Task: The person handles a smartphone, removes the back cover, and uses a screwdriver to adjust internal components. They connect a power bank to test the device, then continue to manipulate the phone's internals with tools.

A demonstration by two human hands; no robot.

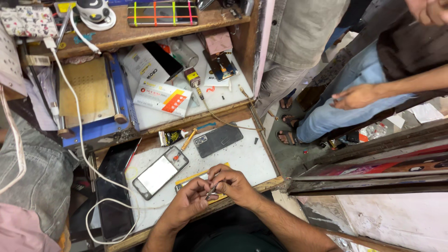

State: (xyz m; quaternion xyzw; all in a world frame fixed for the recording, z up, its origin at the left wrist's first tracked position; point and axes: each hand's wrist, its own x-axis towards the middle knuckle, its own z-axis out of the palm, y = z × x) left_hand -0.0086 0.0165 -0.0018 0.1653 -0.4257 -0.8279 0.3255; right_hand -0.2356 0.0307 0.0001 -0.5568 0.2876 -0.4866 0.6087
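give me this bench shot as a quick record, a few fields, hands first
left hand: left hand pinches a small part, too small to tell
right hand: right hand meets it over the same part
under hands: yellow-edged strip on white mat
nearby: phone frame, dark back cover, glue tube
cable: white cable down the left
others: another person's hand at right

A dark phone back cover [218, 139] beside a glue tube [171, 137].
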